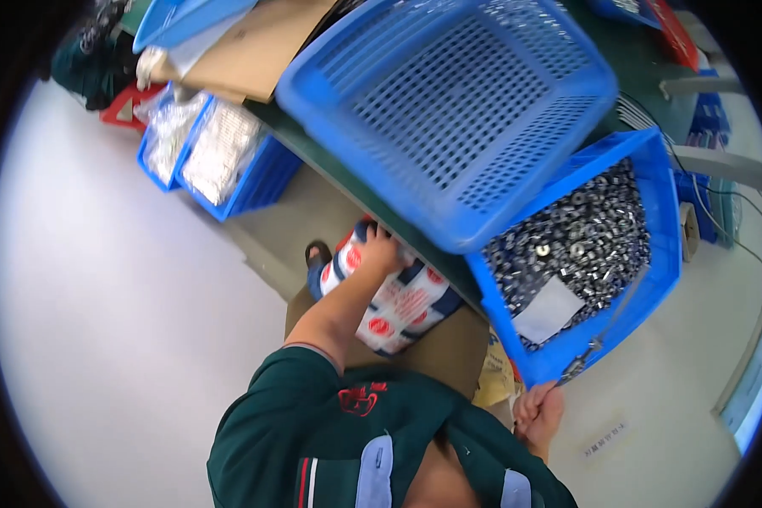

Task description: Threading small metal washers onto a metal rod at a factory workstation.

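Left hand (379,250) reaches under the table edge (330,165), fingers spread over a white, red and blue printed bag (398,305) near the person's legs. Right hand (540,412) pinches the near corner of a blue bin (665,254) full of small metal parts (580,237). An empty blue basket (449,93) sits just left of it.
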Demonstrator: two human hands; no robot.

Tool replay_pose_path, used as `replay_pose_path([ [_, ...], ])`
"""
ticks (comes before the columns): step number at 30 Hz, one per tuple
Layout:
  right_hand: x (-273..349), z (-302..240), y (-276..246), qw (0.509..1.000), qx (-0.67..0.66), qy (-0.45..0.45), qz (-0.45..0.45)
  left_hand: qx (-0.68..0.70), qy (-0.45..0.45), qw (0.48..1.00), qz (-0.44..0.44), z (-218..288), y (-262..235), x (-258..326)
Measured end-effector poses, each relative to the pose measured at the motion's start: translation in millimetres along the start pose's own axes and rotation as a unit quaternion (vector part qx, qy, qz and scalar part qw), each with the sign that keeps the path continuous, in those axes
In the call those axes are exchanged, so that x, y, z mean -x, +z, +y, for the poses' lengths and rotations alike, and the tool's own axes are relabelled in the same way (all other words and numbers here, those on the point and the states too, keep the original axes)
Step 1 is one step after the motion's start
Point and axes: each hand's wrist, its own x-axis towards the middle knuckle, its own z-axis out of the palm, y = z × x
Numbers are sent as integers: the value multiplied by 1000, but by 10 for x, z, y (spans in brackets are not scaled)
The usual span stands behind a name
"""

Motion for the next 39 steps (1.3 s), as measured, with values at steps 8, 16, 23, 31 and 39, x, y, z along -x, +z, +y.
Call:
replay_pose_path([
  [8, -127, -65, -262, 989, -35, 36, -142, -77, -2, 997, -6, -345, 617, 149],
  [16, -63, 91, -70, 998, 60, -11, 1, -111, 16, 983, -149, -453, 230, 113],
  [23, 71, 218, 378, 954, 82, -112, 267, -235, 158, 911, -300, -437, -121, -113],
  [31, -22, 376, 436, 966, -45, -196, 163, -259, 190, 913, -250, -367, -291, -27],
  [39, -93, 466, 429, 960, -71, -255, 94, -164, 324, 930, -62, -612, -271, -7],
])
